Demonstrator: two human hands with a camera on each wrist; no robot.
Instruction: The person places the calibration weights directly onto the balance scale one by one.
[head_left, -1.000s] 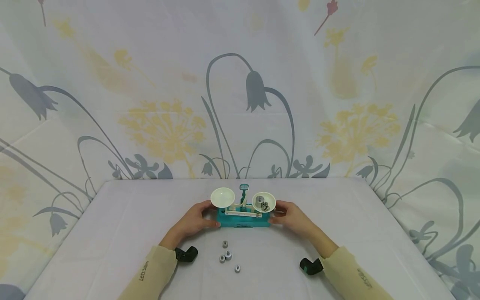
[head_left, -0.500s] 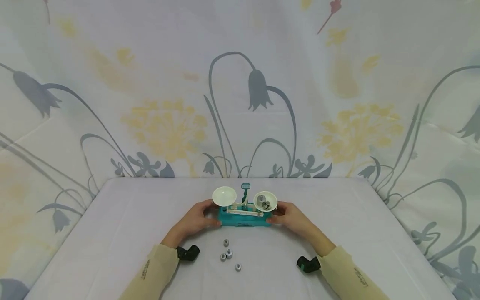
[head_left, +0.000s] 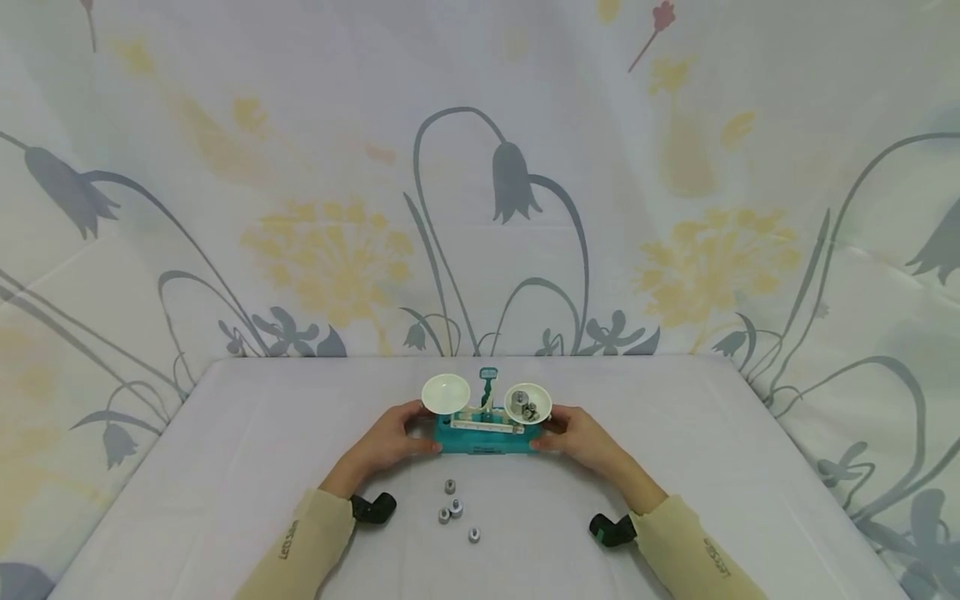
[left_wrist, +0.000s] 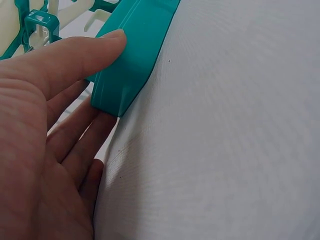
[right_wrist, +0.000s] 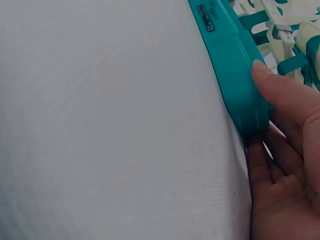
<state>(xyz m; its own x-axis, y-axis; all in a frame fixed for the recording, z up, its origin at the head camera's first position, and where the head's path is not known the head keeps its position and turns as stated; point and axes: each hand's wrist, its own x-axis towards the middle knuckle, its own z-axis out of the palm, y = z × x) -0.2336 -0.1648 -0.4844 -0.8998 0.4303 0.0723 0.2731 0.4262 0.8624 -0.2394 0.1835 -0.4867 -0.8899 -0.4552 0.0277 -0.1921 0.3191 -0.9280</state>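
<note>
A small balance scale with a teal base (head_left: 486,442) stands on the table between both hands. Its left pan (head_left: 446,394) is white and bare inside. Several metal weights (head_left: 522,405) sit in the right pan (head_left: 542,414). My left hand (head_left: 386,439) grips the left end of the base; in the left wrist view its thumb (left_wrist: 107,47) lies over the teal edge and the fingers reach underneath. At the other end my right hand (head_left: 581,437) grips likewise, thumb (right_wrist: 272,82) on the base and fingers partly hidden below and behind it.
Several loose weights (head_left: 456,508) stand on the white-covered table (head_left: 540,533) in front of the scale. Behind the table's far edge hangs a flower-patterned cloth (head_left: 480,250). A black wrist camera (head_left: 375,507) is on the left wrist, another (head_left: 611,530) on the right.
My right hand and sleeve have shifted slightly left, its thumb further in along the base. The left hand keeps its hold, and the scale and weights show no clear movement.
</note>
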